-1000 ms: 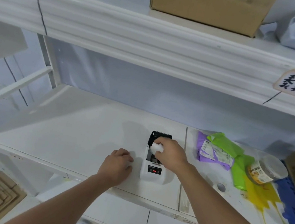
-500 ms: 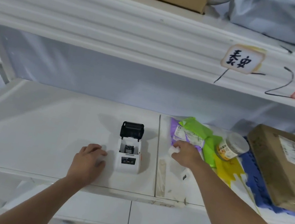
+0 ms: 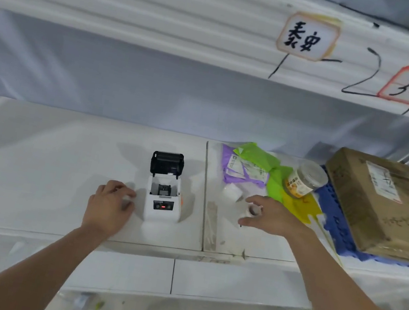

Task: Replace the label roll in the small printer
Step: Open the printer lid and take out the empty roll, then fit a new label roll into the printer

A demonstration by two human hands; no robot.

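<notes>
Since half a second earlier, the right hand (image 3: 273, 217) has been drawn nearer and rightward from the purple pouch, and a white roll (image 3: 231, 191) has been left lying on the white shelf (image 3: 58, 170) just near of that pouch. The right hand's fingers (image 3: 258, 200) are now spread wide, thumb and forefinger on either side of a small white label roll with a dark core (image 3: 254, 209); whether it is actually touched cannot be told. The left hand (image 3: 110, 203) is rested on the shelf just left of the small white printer (image 3: 163, 202), its fingers curled narrow around something small and white that cannot be made out. The printer is stood upright with its black lid (image 3: 167, 163) hinged open toward the far side, its roll compartment exposed and a red light shown on its near face. To the right, past a seam in the shelf, a purple plastic pouch (image 3: 238, 173) and green plastic bags (image 3: 258, 154) are piled, with a clear jar bearing an orange label (image 3: 303, 179) beside them. A brown cardboard box (image 3: 386, 203) is set on a blue plastic pallet (image 3: 333, 221) at the far right.
</notes>
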